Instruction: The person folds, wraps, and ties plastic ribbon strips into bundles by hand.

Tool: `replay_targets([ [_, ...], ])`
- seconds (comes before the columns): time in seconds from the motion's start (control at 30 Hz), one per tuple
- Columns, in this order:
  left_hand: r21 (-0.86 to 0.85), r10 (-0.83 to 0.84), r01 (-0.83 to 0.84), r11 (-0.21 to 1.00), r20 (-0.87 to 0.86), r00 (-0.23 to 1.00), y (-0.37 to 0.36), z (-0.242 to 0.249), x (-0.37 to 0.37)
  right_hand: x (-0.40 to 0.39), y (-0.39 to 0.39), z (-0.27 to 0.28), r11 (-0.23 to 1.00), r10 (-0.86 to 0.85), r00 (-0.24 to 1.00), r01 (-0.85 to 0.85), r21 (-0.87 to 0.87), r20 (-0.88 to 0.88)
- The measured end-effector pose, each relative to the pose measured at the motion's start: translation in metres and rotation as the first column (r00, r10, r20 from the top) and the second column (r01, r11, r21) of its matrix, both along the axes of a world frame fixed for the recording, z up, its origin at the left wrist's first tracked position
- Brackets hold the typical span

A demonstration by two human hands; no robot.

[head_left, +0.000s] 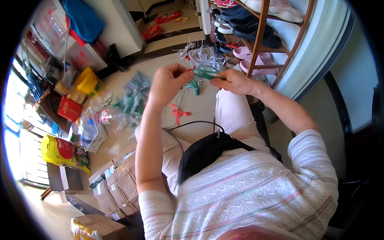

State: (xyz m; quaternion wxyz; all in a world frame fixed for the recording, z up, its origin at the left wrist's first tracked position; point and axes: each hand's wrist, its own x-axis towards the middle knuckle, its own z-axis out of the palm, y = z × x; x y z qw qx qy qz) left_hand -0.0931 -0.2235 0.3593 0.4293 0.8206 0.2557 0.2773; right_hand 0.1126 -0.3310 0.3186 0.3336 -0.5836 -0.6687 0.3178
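Note:
A bundle of thin green strands [206, 73] stretches between my two hands in front of my knees. My right hand [234, 82] is closed on its right end, thumb and fingers pressed together. At the other end my left hand [170, 82] pinches with thumb and forefinger, and a small red bit shows at those fingertips. Just below hang more green strands [195, 86] above the floor. A red ribbon-like piece [179, 114] lies on the tiles between my legs. To the left spreads a blurred heap of green and whitish strands [136, 94].
White strips [206, 56] lie piled ahead, near a wooden shoe rack [258, 38] at right. On the left stand a yellow bucket [89, 82], a red tin [70, 108], a white basket [96, 136] with bottles, a yellow bag [64, 154] and cardboard boxes [120, 184].

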Motion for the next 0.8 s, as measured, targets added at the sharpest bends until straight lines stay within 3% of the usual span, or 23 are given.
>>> replay_targets([
  [0.07,-0.308,-0.021,0.131,0.942,0.335,0.942,0.006,-0.018,0.010,-0.011,0.004,-0.006,0.997,-0.023,0.994,0.031,0.068,-0.111],
  [0.17,-0.419,0.097,0.297,0.858,0.700,0.707,-0.003,-0.027,0.033,-0.030,0.020,-0.022,0.981,-0.014,0.991,0.038,0.190,-0.131],
  [0.2,-0.478,0.141,0.379,0.792,0.748,0.649,-0.012,-0.022,0.038,-0.037,0.025,-0.026,0.968,0.020,0.995,0.006,0.251,-0.099],
  [0.23,-0.509,0.164,0.381,0.772,0.738,0.655,-0.017,-0.020,0.040,-0.042,0.027,-0.028,0.951,0.052,0.996,-0.028,0.309,-0.067],
  [0.37,-0.550,0.173,0.364,0.751,0.696,0.697,-0.016,-0.024,0.041,-0.043,0.029,-0.027,0.982,0.089,0.984,-0.113,0.150,0.157],
  [0.47,-0.575,0.189,0.337,0.746,0.667,0.720,-0.019,-0.020,0.042,-0.043,0.033,-0.037,0.983,0.067,0.971,-0.103,0.151,0.228],
  [0.53,-0.579,0.236,0.253,0.775,0.637,0.734,-0.022,-0.015,0.044,-0.045,0.031,-0.031,0.978,0.087,0.976,-0.122,0.168,0.197],
  [0.8,-0.637,0.272,0.437,0.636,0.714,0.645,-0.016,-0.001,0.041,-0.057,0.031,-0.031,0.965,0.215,0.941,-0.163,0.205,-0.263],
])
